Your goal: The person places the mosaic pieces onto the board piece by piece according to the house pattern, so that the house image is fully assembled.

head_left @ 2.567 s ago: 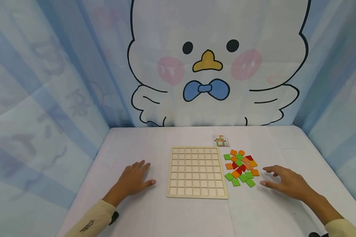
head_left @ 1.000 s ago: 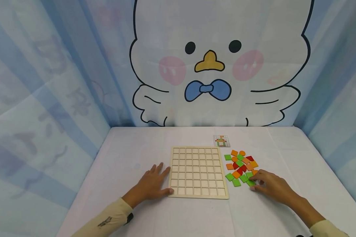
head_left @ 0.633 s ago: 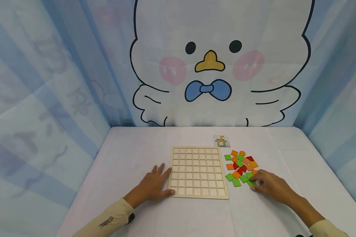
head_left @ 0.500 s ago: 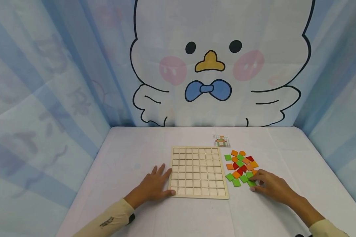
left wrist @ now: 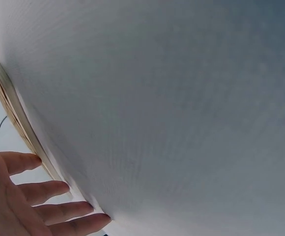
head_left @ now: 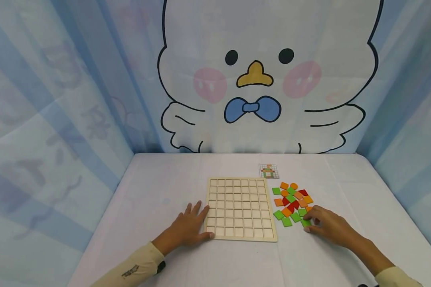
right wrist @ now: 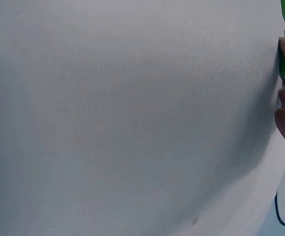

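Currently a thin green tile, bright and flat-faced, is at the near right edge of a loose cluster on the white tabletop. My right hand pinches it between thumb and fingers, which hide part of it; seen from the right wrist, its edge is a slim, straight slab. Close by lie the other tiles: green and orange squares, two orange discs, and red pieces, some with curved sides. Just left of them is a pale wooden board, square, rimmed, with a grid of shallow recesses. My left hand lies along its left side, fingers spread, thumb at the near left corner. Beyond the board's far right corner is a small card printed with a coloured grid pattern. Behind everything hangs a curtain showing a big cartoon bird.
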Demonstrator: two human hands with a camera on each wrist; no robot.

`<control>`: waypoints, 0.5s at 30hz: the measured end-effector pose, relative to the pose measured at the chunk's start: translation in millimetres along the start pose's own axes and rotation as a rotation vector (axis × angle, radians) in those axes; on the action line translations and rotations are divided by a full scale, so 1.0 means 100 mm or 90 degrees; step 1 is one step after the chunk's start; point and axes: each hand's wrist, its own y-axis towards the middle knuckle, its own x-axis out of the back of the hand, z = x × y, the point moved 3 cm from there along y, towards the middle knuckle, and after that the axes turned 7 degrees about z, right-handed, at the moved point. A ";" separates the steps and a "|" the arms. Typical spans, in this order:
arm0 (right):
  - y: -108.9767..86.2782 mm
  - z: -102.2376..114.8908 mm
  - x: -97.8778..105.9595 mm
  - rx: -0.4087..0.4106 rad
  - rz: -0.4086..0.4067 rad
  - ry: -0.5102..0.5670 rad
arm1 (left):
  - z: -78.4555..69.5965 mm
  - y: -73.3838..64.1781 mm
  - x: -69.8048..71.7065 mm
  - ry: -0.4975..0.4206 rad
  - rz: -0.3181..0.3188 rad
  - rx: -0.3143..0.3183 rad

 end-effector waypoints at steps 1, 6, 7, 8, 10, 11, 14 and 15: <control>0.00 0.00 0.00 -0.001 -0.002 0.003 | 0.00 0.00 0.00 0.002 0.000 0.001; -0.01 0.00 -0.01 -0.004 -0.013 0.025 | 0.00 0.00 0.01 0.009 -0.001 -0.002; -0.01 0.00 -0.01 -0.002 -0.016 0.026 | 0.00 -0.01 0.01 0.011 -0.003 -0.005; -0.01 0.00 -0.01 0.000 -0.018 0.029 | 0.00 -0.01 0.01 0.014 -0.005 -0.008; -0.01 0.00 -0.01 0.003 -0.020 0.033 | 0.00 -0.01 0.02 0.018 -0.008 -0.013; -0.02 0.00 -0.02 0.004 -0.020 0.036 | 0.00 -0.01 0.02 0.019 -0.008 -0.015; -0.02 0.01 -0.03 0.006 -0.014 0.051 | 0.00 -0.01 0.01 0.024 -0.008 -0.015; -0.03 0.01 -0.03 0.005 -0.013 0.056 | 0.00 -0.01 0.01 0.025 -0.007 -0.015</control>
